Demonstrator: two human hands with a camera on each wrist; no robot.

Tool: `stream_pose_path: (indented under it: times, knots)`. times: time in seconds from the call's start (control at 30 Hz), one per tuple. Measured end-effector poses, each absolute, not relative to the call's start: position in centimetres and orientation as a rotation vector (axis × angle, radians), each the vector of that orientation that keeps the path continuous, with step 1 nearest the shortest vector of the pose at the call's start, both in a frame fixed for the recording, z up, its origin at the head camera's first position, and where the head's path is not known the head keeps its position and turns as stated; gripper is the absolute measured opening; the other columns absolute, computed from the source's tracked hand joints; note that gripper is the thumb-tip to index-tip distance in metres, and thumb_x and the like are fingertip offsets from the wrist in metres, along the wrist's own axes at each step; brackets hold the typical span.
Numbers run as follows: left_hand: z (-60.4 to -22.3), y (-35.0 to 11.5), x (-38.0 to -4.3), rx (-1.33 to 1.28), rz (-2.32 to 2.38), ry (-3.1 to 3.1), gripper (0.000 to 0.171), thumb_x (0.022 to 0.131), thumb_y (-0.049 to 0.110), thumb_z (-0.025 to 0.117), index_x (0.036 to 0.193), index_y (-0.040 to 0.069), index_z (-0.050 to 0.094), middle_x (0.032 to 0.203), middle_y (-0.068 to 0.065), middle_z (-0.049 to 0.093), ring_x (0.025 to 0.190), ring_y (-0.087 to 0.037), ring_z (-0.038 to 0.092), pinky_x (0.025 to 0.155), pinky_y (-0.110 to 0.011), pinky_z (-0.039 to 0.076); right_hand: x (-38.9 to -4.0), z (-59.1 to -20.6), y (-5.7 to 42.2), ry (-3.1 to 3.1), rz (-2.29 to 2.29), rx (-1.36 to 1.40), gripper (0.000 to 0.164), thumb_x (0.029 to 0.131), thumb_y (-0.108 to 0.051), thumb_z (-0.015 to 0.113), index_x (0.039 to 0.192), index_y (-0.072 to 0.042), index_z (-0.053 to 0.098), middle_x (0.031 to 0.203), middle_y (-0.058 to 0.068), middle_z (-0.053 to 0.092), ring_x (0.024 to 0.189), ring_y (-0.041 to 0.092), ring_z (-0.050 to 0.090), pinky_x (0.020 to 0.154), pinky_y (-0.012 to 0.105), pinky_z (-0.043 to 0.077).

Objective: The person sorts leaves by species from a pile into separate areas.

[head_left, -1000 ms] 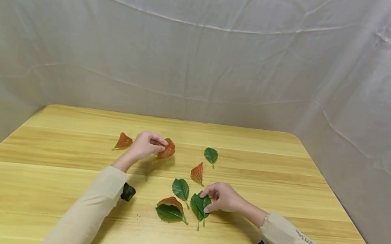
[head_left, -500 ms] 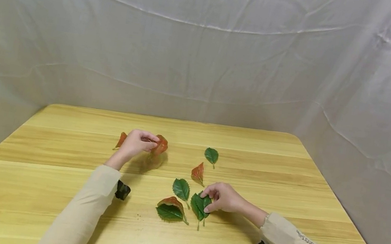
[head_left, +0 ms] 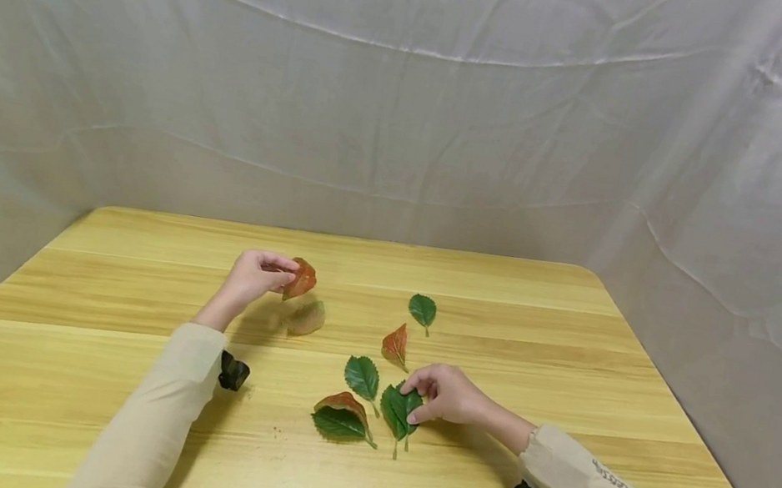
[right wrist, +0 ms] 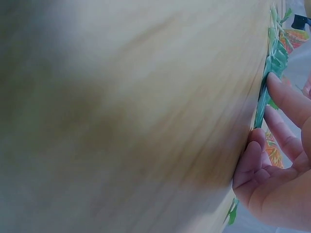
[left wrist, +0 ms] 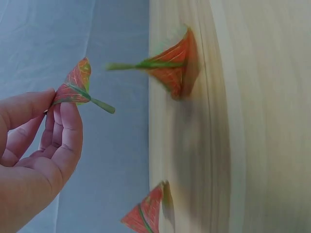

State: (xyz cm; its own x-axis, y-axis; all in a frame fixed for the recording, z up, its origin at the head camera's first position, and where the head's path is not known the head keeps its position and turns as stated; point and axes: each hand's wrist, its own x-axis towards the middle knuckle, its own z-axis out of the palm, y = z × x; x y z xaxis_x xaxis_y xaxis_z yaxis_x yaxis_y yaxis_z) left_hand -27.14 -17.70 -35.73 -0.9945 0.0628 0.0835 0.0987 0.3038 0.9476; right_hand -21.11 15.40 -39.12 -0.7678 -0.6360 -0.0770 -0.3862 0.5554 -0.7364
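Note:
My left hand [head_left: 253,277] pinches a red artificial leaf [head_left: 300,279] between thumb and fingertips, raised over the far left part of the table. Just below it, a blurred, paler leaf [head_left: 306,318] is apart from the fingers; the left wrist view shows this blurred red leaf [left wrist: 172,65] with its green stem. My right hand [head_left: 447,396] grips a small overlapping pair of green leaves [head_left: 398,412] at the table, thumb and fingertips at their edges. In the right wrist view the green leaves [right wrist: 263,97] appear edge-on between thumb and fingers.
Near the right hand lie a single green leaf [head_left: 361,377], a curled red leaf [head_left: 344,402] over a green leaf [head_left: 337,425], and a red leaf [head_left: 396,344]. Farther back is another green leaf [head_left: 422,309]. Pale cloth [head_left: 411,112] surrounds the wooden table [head_left: 539,317].
My left hand has moved left and slightly farther back with the red leaf. A blurred leaf now shows separately below it. The far-left red leaf has become hidden behind the hand. The right hand stays put.

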Motion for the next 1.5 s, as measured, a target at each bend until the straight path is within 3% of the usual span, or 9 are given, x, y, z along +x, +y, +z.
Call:
stream_pose_path:
  times: [0.4, 0.63, 0.93, 1.5]
  knots:
    - [-36.2, -19.2, -27.5, -0.017, -1.632, -2.643, 0.022, 0.086, 0.000, 0.055, 0.105, -0.009, 0.061, 0.107, -0.025, 0.056, 0.080, -0.022, 0.059, 0.071, -0.032, 0.050, -21.0, -39.2, 15.4, 2.450, -1.036, -0.828, 0.028, 0.066, -0.003, 0.077, 0.091, -0.001, 0.066, 0.075, 0.002, 0.049, 0.056, 0.009, 0.039, 0.050, 0.020, 0.036]
    - [-36.5, -19.9, -28.0, 0.005, -1.559, -2.716, 0.023, 0.086, -0.002, 0.054, 0.107, -0.008, 0.061, 0.105, -0.025, 0.057, 0.073, -0.018, 0.056, 0.069, -0.036, 0.048, -21.0, -39.4, 15.4, 2.452, -1.044, -0.827, 0.028, 0.065, -0.003, 0.077, 0.090, -0.001, 0.066, 0.075, 0.002, 0.049, 0.058, 0.009, 0.040, 0.051, 0.020, 0.037]
    - [-36.7, -20.1, -28.2, 0.043, -1.495, -2.768, 0.023, 0.085, -0.006, 0.053, 0.106, -0.010, 0.061, 0.108, -0.026, 0.056, 0.066, -0.015, 0.054, 0.064, -0.031, 0.048, -20.9, -39.2, 15.4, 2.433, -1.077, -0.833, 0.028, 0.065, -0.002, 0.077, 0.090, 0.000, 0.065, 0.075, 0.003, 0.049, 0.056, 0.008, 0.039, 0.049, 0.020, 0.036]
    - [-36.8, -20.2, -28.3, 0.050, -1.491, -2.796, 0.023, 0.086, -0.005, 0.051, 0.107, -0.011, 0.059, 0.105, -0.025, 0.057, 0.085, -0.025, 0.056, 0.068, -0.029, 0.049, -21.1, -39.2, 15.5, 2.463, -1.031, -0.837, 0.028, 0.065, -0.003, 0.077, 0.090, -0.002, 0.066, 0.075, 0.002, 0.050, 0.057, 0.008, 0.040, 0.051, 0.020, 0.037]
